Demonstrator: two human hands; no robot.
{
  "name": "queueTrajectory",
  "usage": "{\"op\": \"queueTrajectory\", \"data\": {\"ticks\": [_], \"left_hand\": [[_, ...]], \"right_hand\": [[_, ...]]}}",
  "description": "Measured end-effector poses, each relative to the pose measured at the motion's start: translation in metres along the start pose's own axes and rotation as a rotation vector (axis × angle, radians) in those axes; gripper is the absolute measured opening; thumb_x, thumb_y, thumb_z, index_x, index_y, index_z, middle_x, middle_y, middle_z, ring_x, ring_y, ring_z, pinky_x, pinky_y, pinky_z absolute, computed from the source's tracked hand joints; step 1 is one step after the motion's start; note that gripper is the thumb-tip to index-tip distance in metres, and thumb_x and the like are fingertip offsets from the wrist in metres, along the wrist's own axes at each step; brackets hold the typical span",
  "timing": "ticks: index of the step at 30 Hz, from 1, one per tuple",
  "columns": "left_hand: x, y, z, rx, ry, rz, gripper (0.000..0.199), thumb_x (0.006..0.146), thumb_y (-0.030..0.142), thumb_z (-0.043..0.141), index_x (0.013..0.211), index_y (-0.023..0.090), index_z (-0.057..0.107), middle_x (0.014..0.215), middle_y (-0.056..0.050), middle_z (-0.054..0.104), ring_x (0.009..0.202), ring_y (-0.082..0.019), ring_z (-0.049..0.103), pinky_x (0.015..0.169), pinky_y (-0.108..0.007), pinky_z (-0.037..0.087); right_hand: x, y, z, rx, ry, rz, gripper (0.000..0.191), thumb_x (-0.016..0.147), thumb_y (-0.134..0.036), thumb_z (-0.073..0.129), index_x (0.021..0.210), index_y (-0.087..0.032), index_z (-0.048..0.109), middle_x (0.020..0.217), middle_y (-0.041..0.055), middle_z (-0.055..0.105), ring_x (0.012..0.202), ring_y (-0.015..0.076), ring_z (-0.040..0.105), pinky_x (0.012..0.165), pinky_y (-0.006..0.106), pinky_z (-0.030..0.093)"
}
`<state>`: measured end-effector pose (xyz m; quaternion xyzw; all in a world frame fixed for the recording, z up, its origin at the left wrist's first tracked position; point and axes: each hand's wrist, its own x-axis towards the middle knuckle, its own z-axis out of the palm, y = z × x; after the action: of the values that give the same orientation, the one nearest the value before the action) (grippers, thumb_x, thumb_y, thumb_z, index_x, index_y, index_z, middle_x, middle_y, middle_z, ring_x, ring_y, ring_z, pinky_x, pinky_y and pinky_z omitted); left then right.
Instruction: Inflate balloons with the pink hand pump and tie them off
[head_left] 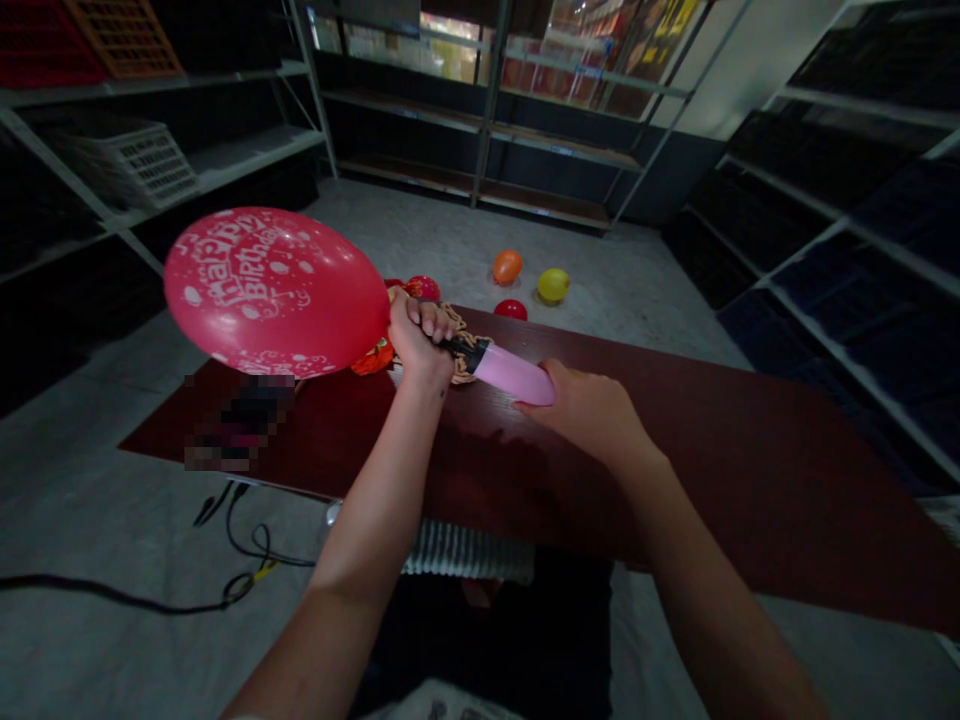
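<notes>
A large red balloon (pixel 274 290) with white "Happy Birthday" print is inflated at the left. My left hand (pixel 421 335) is closed around its neck and the black nozzle end of a hand balloon pump (pixel 514 375). The pump has a pink barrel and lies nearly level above the table, angled down to the right. My right hand (pixel 589 400) is wrapped round the barrel's right end. Just behind my left hand are a tan chain-like woven item (pixel 463 365) and a shiny orange-red packet (pixel 373 358), both partly hidden.
The dark red table (pixel 675 450) runs across the front. A blurred-out object (pixel 244 420) lies at its left end. Beyond it on the floor are orange (pixel 507 267), yellow (pixel 553 286) and red balloons (pixel 511 310). Shelves surround the room; black cables (pixel 255 540) lie at lower left.
</notes>
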<state>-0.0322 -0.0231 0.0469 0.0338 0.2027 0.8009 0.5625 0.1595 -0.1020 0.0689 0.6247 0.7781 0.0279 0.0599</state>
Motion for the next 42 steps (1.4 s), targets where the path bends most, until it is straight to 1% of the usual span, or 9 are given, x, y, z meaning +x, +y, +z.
{"op": "queueTrajectory", "data": {"ticks": [6,14,17,21,24,29,37,40,42], "left_hand": [[0.007,0.003,-0.006,0.016,-0.070,0.008,0.064,0.110,0.044,0.059,0.060,0.021,0.025,0.043,0.008,0.022,0.033,-0.007,0.022,0.037,-0.022,0.022],[0.010,0.006,-0.009,0.011,-0.067,0.021,0.063,0.111,0.040,0.056,0.060,0.021,0.024,0.044,0.008,0.022,0.033,-0.007,0.022,0.037,-0.022,0.022],[0.008,-0.002,-0.009,0.020,-0.056,0.015,0.061,0.113,0.037,0.051,0.060,0.021,0.026,0.044,0.008,0.023,0.033,-0.007,0.022,0.037,-0.022,0.021],[0.003,-0.012,-0.007,0.049,-0.053,0.050,0.060,0.113,0.038,0.052,0.060,0.021,0.028,0.044,0.008,0.024,0.034,-0.007,0.023,0.039,-0.023,0.020],[0.001,-0.014,-0.006,0.055,-0.054,0.066,0.059,0.114,0.033,0.049,0.060,0.020,0.029,0.045,0.008,0.025,0.034,-0.006,0.024,0.040,-0.023,0.020],[-0.002,-0.016,-0.006,0.051,-0.080,0.049,0.059,0.115,0.027,0.042,0.059,0.021,0.029,0.044,0.007,0.025,0.033,-0.008,0.024,0.039,-0.024,0.021],[-0.015,-0.035,-0.005,0.076,-0.114,-0.011,0.063,0.114,0.039,0.050,0.057,0.021,0.029,0.042,0.007,0.025,0.032,-0.007,0.024,0.038,-0.023,0.021],[-0.015,-0.031,-0.003,0.037,-0.101,-0.029,0.062,0.116,0.032,0.043,0.057,0.020,0.030,0.042,0.007,0.025,0.032,-0.007,0.022,0.037,-0.023,0.019],[-0.014,-0.025,-0.002,0.024,-0.113,-0.057,0.062,0.117,0.028,0.037,0.056,0.020,0.029,0.042,0.006,0.024,0.032,-0.008,0.020,0.036,-0.024,0.017]], "right_hand": [[-0.020,0.024,-0.004,0.156,-0.148,-0.007,0.051,0.100,-0.062,0.061,0.127,-0.019,0.066,0.110,0.0173,0.081,0.097,0.0354,0.079,0.076,0.037,0.052],[-0.044,0.074,0.006,0.332,-0.220,0.090,0.039,0.093,-0.050,0.072,0.122,-0.024,0.071,0.107,0.0109,0.082,0.095,0.0310,0.079,0.075,0.034,0.052],[-0.049,0.087,0.015,0.352,-0.178,0.104,0.039,0.091,-0.051,0.072,0.121,-0.026,0.071,0.110,0.0096,0.082,0.098,0.0324,0.079,0.078,0.037,0.053],[-0.049,0.095,0.030,0.277,-0.071,0.083,0.035,0.089,-0.052,0.072,0.115,-0.028,0.073,0.103,0.0089,0.083,0.091,0.0338,0.079,0.072,0.039,0.052],[-0.043,0.094,0.038,0.229,-0.016,0.071,0.035,0.087,-0.055,0.072,0.111,-0.029,0.073,0.098,0.0086,0.083,0.085,0.0347,0.079,0.068,0.039,0.052],[-0.031,0.083,0.038,0.227,-0.039,0.059,0.032,0.089,-0.053,0.070,0.111,-0.030,0.072,0.102,0.0078,0.083,0.090,0.0349,0.080,0.071,0.039,0.053],[0.000,0.029,0.023,0.113,0.047,-0.039,0.028,0.095,-0.050,0.065,0.107,-0.024,0.070,0.095,0.0123,0.082,0.085,0.0327,0.078,0.068,0.035,0.047],[0.008,0.015,0.020,0.196,0.074,-0.042,0.030,0.092,-0.052,0.068,0.104,-0.025,0.070,0.090,0.0104,0.080,0.082,0.0310,0.077,0.064,0.033,0.046],[0.011,0.012,0.022,0.375,0.040,-0.055,0.028,0.089,-0.050,0.073,0.100,-0.025,0.070,0.087,0.0080,0.078,0.079,0.0282,0.075,0.062,0.032,0.046]]}}
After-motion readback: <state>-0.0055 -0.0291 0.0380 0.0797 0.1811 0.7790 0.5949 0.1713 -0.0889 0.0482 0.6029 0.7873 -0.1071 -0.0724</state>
